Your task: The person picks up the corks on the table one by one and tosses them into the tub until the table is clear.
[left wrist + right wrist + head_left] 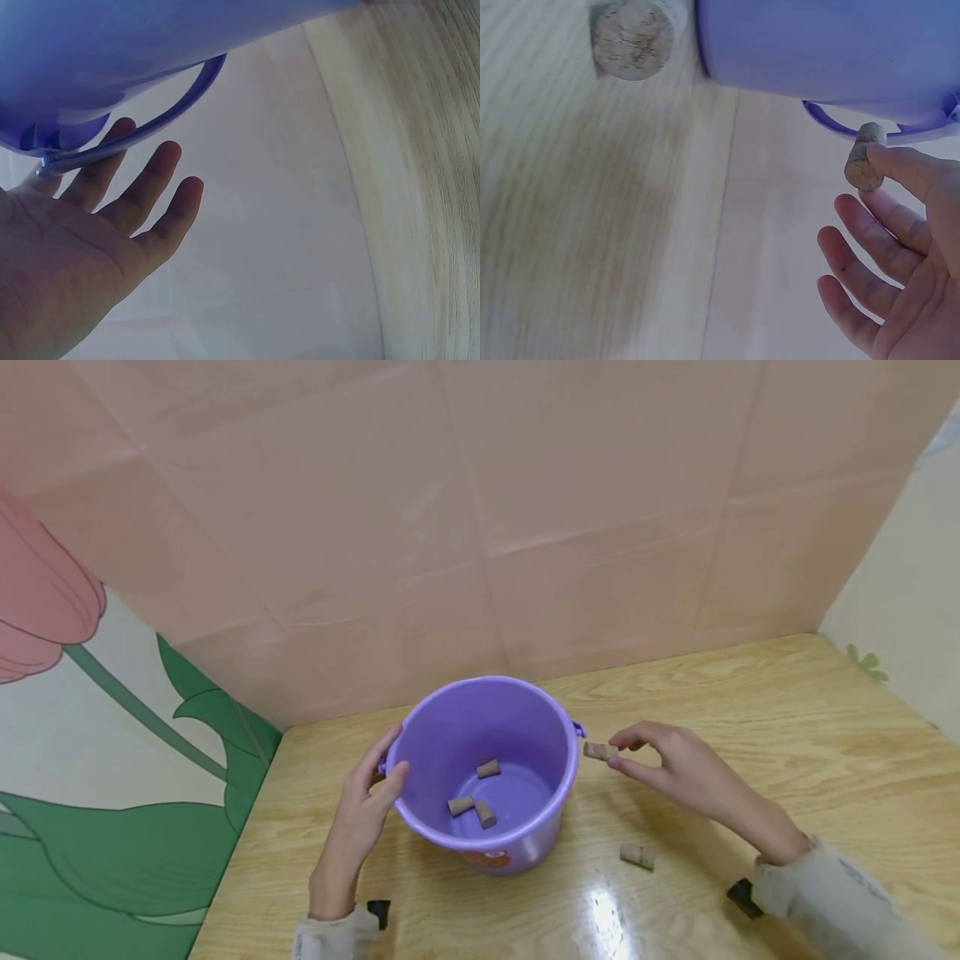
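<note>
A purple bucket (487, 693) stands on the wooden table with several corks inside, one cork (488, 768) lying apart from the others. My left hand (356, 814) holds the bucket's left rim, thumb over the edge and fingers outside. In the left wrist view those fingers (139, 202) spread beside the bucket's handle (169, 116). To the right of the bucket, my right hand (686, 768) pinches a cork (597, 751) between thumb and fingertips, just outside the rim. The right wrist view shows the pinched cork (865, 159) near the handle, other fingers loosely extended.
Another cork (637, 856) lies on the table (750, 710) to the right of the bucket. A pinkish sheet (480, 527) covers the wall behind. A panel with painted leaves (135, 852) stands at the left, and a pale wall (907, 602) at the right.
</note>
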